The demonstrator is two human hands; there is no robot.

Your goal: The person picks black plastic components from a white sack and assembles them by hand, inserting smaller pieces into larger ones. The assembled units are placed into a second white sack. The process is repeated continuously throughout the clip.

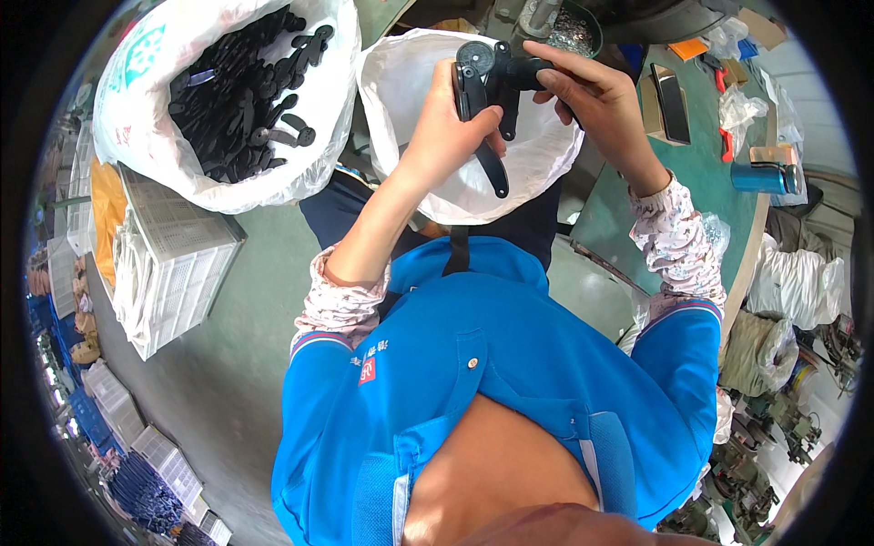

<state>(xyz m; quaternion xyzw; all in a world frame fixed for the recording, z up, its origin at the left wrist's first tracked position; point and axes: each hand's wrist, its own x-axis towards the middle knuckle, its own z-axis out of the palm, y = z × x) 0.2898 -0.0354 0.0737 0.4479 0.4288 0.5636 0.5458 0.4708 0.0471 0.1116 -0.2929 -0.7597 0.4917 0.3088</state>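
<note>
Both hands sit over the open white plastic sack (537, 155), whose wide mouth leaves room to drop straight down. To the left, the white bag heaped with black plastic parts (237, 91) crowds close. To the right, the green desk (710, 173) edge and its scattered clutter hem the way.
</note>
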